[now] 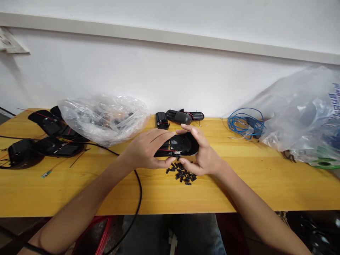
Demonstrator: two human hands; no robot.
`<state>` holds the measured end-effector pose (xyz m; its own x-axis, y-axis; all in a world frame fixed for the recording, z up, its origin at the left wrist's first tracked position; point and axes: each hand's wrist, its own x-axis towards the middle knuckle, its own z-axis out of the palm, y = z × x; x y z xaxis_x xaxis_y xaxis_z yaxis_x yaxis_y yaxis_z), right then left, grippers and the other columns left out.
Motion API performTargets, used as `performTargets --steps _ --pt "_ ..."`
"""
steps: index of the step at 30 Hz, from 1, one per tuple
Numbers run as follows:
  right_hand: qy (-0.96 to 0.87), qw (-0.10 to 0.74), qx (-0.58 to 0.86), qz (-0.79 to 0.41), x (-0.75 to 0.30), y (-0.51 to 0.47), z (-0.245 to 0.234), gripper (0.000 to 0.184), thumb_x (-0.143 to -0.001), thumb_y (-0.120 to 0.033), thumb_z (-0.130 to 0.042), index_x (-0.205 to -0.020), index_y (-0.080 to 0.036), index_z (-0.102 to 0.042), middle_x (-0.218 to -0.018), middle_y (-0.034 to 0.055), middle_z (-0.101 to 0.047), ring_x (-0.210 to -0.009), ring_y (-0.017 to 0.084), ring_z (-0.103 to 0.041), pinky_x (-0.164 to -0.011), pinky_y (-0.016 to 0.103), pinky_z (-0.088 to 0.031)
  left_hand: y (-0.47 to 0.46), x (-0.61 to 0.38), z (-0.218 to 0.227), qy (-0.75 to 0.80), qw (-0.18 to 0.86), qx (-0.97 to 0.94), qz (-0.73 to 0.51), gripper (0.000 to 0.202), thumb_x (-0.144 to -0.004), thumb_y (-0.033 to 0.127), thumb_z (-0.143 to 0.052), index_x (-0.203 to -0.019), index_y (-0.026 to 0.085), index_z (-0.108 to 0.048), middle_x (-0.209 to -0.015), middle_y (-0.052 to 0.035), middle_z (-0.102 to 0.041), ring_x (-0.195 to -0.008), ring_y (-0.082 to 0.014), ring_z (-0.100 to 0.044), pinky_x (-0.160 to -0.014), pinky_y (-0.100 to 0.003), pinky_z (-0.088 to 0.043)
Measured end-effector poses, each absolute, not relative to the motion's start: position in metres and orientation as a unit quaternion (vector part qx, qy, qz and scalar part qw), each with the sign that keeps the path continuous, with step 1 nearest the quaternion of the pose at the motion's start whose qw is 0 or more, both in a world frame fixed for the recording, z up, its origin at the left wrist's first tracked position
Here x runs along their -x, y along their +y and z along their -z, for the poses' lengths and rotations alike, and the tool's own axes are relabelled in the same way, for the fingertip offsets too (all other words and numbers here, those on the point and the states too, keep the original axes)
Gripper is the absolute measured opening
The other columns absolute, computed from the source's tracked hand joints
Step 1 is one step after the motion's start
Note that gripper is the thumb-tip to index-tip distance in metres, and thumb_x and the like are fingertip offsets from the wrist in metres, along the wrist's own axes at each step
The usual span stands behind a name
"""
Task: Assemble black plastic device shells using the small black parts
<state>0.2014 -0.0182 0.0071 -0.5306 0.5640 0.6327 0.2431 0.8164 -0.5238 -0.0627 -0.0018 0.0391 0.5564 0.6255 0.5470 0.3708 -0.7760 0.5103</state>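
Observation:
Between my hands, above the table, is an open black plastic housing (pixel 183 143), long and rounded at its right end. A red wire and a small white connector show inside it. My left hand (pixel 147 148) grips its left end, fingers over the far edge and thumb along the near one. Around the right end closes my right hand (pixel 198 150), thumb at the near edge and fingers at the far one. Below the housing lies a loose pile of small black plastic pieces (pixel 183 173), partly hidden by my hands.
Several similar black housings (pixel 180 117) lie against the wall, and more housings (pixel 60 145) with wires sit at the left. A clear plastic bag (pixel 106 118), a blue cable coil (pixel 245 123) and a large plastic bag (pixel 300 117) rest on the wooden table (pixel 265 184). A black cable (pixel 140 191) crosses the front edge.

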Motion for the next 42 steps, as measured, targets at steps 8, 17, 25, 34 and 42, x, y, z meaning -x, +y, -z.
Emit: performTargets --steps 8,17,25,34,42 --pt "-0.831 0.463 0.244 -0.189 -0.198 -0.019 -0.001 0.084 -0.082 -0.034 -0.086 -0.15 -0.041 -0.038 -0.148 0.0132 -0.055 -0.137 0.041 -0.063 -0.119 0.068 -0.049 -0.009 0.056 -0.038 0.279 0.146 -0.872 -0.375 0.054 -0.075 0.035 -0.087 -0.126 0.022 -0.077 -0.121 -0.0144 -0.08 -0.117 -0.0383 -0.076 -0.106 -0.05 -0.062" --pt "-0.783 0.467 0.321 -0.256 -0.186 -0.033 0.012 0.061 -0.099 -0.037 -0.071 -0.146 -0.032 -0.032 -0.143 0.0148 -0.048 -0.143 0.036 -0.052 -0.121 0.059 -0.049 -0.015 0.046 -0.024 0.299 0.237 -0.833 -0.4 0.039 -0.086 0.028 -0.077 -0.124 0.022 -0.074 -0.108 -0.0098 -0.08 -0.092 -0.0273 -0.076 -0.086 -0.039 -0.059" --pt "-0.743 0.46 0.337 -0.351 -0.181 -0.021 0.022 0.065 -0.107 -0.045 -0.064 -0.157 -0.031 -0.025 -0.145 0.0145 -0.047 -0.138 0.031 -0.054 -0.122 0.055 -0.048 -0.003 0.045 -0.007 0.336 0.259 -0.813 -0.398 0.028 -0.089 0.033 -0.077 -0.115 0.021 -0.077 -0.105 -0.0105 -0.082 -0.089 -0.0286 -0.078 -0.084 -0.041 -0.06" --pt "-0.578 0.532 0.403 -0.47 -0.162 -0.017 0.021 0.062 -0.095 -0.039 -0.07 -0.15 -0.032 -0.042 -0.148 0.0075 -0.055 -0.143 0.029 -0.053 -0.127 0.051 -0.046 -0.002 0.041 0.002 0.372 0.134 -0.812 -0.428 0.056 -0.088 0.031 -0.083 -0.141 0.022 -0.067 -0.139 -0.0181 -0.074 -0.135 -0.0397 -0.068 -0.119 -0.054 -0.055" --pt "-0.587 0.558 0.415 -0.415 -0.15 -0.016 0.029 0.046 -0.09 -0.028 -0.063 -0.134 -0.028 -0.052 -0.131 0.0057 -0.064 -0.128 0.027 -0.06 -0.121 0.046 -0.05 -0.007 0.03 0.009 0.452 0.153 -0.783 -0.399 0.04 -0.094 0.028 -0.072 -0.133 0.022 -0.065 -0.122 -0.0113 -0.08 -0.11 -0.0307 -0.078 -0.095 -0.042 -0.062"
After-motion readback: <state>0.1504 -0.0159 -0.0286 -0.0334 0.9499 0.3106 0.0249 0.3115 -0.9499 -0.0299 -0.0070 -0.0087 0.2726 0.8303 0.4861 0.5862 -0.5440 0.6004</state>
